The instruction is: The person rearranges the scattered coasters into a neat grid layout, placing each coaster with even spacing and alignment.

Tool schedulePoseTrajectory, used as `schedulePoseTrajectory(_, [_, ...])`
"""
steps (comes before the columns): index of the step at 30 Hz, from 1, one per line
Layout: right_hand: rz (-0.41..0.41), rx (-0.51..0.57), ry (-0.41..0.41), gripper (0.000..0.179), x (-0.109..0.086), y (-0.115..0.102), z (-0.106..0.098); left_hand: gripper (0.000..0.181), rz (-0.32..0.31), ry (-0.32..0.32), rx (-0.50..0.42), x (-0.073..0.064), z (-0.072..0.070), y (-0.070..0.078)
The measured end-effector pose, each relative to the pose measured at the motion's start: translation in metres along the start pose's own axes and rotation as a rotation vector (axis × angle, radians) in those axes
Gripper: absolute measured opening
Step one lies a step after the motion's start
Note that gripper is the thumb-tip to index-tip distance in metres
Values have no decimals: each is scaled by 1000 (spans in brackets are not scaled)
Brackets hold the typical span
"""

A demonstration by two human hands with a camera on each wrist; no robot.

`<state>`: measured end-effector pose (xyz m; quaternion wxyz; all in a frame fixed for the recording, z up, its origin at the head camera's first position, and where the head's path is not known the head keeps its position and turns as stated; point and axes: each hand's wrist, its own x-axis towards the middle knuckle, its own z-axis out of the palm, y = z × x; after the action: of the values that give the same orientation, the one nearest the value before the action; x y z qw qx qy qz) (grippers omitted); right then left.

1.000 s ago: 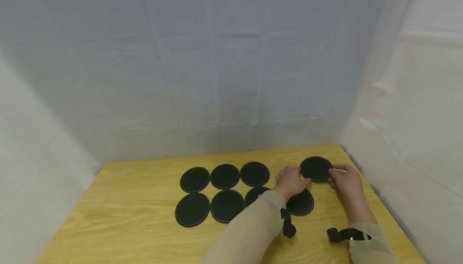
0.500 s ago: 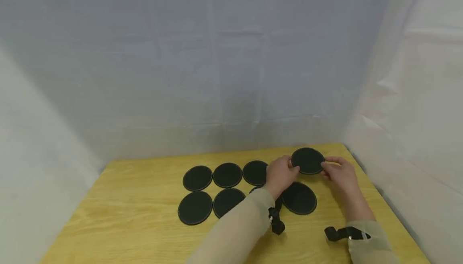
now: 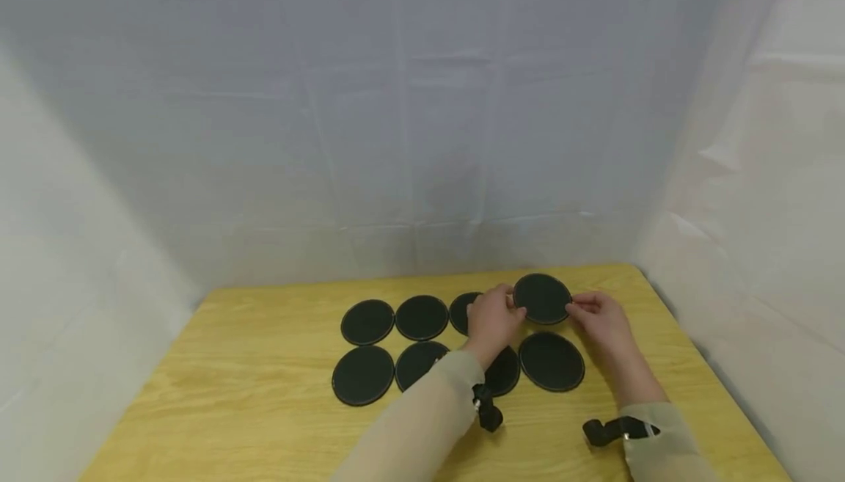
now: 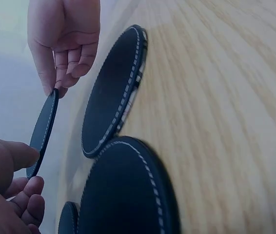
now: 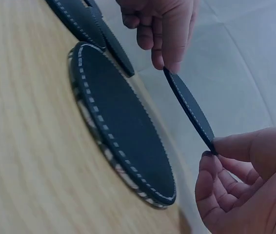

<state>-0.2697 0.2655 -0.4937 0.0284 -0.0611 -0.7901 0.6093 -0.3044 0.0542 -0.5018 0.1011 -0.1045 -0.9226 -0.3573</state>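
Note:
Between both hands a round black coaster (image 3: 543, 298) with pale edge stitching is held raised off the wooden table. My left hand (image 3: 491, 320) pinches its left edge between thumb and fingers. At the opposite edge, my right hand (image 3: 604, 320) pinches it the same way. Both wrist views show the held coaster (image 4: 43, 131) apart from the tabletop. Just below it in the head view, another black coaster (image 3: 551, 362) lies flat at the right end of the front row. My left hand and forearm partly cover some of the coasters to the left.
Several more black coasters lie in two rows, including a back-left one (image 3: 367, 322) and a front-left one (image 3: 362, 375), neighbours touching or nearly so. The wooden table (image 3: 251, 364) ends at a pale sheet backdrop (image 3: 409, 137), with sheeting also on both sides.
Both hands have carried the held coaster leftward, lifting it and then lowering it slightly. It has moved toward the right end of the back row. The coasters on the table stay in place.

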Motion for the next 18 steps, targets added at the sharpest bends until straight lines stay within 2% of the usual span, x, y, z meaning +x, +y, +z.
schedulePoseTrajectory(1, [-3,-24,2,40,1,1,2,35,5,10,10,1,4,-5])
schedulePoseTrajectory(4, [-8,-97,3,39,2,6,6,35,5,8,26,0,3,-10])
schedulePoseTrajectory(8, [-12,-152,7,38,3,9,12,36,-19,-30,38,-7,-12,-2])
schedulePoseTrajectory(16, [-31,-239,14,40,1,7,18,34,-46,-37,108,-8,-10,-5])
schedulePoseTrajectory(18, [-34,-261,7,40,1,8,19,28,-47,-41,120,-9,-10,-5])
